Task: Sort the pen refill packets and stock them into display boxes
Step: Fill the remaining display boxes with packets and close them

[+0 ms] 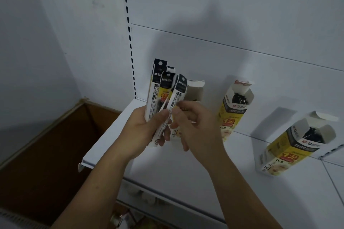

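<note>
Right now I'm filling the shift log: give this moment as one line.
left hand: holds refill packets | right hand: pinching front packet | display boxes: three on shelf, open

A white shelf (186,163) holds three open display boxes along its far edge. The left box (195,89) sits behind both hands (167,124) and their fanned packets (163,91), blocking straight access. Bare shelf lies between the middle box (233,109) and right box (290,145), and across the near side. An open carton (61,135) stands left of the shelf.
</note>
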A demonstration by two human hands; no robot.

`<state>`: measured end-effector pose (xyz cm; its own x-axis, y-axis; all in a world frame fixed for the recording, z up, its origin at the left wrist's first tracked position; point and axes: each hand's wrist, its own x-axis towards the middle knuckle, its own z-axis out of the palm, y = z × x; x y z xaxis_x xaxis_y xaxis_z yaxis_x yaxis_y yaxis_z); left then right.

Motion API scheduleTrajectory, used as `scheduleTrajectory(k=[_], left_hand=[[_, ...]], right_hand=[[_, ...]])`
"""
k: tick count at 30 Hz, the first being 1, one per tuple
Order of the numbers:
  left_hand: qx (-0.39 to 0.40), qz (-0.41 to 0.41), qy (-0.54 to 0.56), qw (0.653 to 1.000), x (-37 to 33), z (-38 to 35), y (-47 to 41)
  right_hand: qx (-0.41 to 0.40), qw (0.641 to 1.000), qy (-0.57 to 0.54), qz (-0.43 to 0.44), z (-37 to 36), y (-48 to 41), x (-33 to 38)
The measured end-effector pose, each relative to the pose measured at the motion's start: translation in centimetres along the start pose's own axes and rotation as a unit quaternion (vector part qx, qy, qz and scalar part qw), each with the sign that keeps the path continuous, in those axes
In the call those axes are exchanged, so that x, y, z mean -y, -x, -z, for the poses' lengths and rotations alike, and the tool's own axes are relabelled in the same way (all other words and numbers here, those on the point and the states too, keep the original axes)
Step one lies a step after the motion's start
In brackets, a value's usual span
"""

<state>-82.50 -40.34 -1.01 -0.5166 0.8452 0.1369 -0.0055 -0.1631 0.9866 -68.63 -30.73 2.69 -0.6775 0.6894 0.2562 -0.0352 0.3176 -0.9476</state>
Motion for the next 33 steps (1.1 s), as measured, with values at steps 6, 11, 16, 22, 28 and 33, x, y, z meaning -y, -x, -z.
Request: scheduleTrajectory(k=[6, 11, 16, 22, 28, 33], left_hand=[[0.004, -0.007, 0.001, 1.0, -1.0, -0.7, 0.5], [-0.006, -0.007, -0.002, 1.0, -1.1, -0.8, 0.5], [0.005, -0.007, 0.014, 1.0, -1.3, -1.3, 0.7], [0.005, -0.005, 0.012, 1.0, -0.9, -1.1, 0.7], [-0.075, 0.004, -0.017, 0.997, -0.8, -0.4, 0.2], [-0.129, -0.042, -0.078, 0.988, -1.1, -0.3, -0.4]], right_hand=[[-0.024, 0.999, -0.023, 0.001, -0.7, -0.6, -0.3], [-0.016, 0.997, -0.073, -0.008, -0.6, -0.7, -0.3], [-0.041, 0.998, -0.045, -0.005, -0.2, -0.7, -0.5], [-0.061, 0.998, -0.031, 0.007, 0.3, -0.3, -0.6], [-0.092, 0.994, -0.027, 0.045, 1.5, -0.3, 0.1], [-0.18, 0.978, 0.014, 0.104, 5.0, -1.5, 2.3]])
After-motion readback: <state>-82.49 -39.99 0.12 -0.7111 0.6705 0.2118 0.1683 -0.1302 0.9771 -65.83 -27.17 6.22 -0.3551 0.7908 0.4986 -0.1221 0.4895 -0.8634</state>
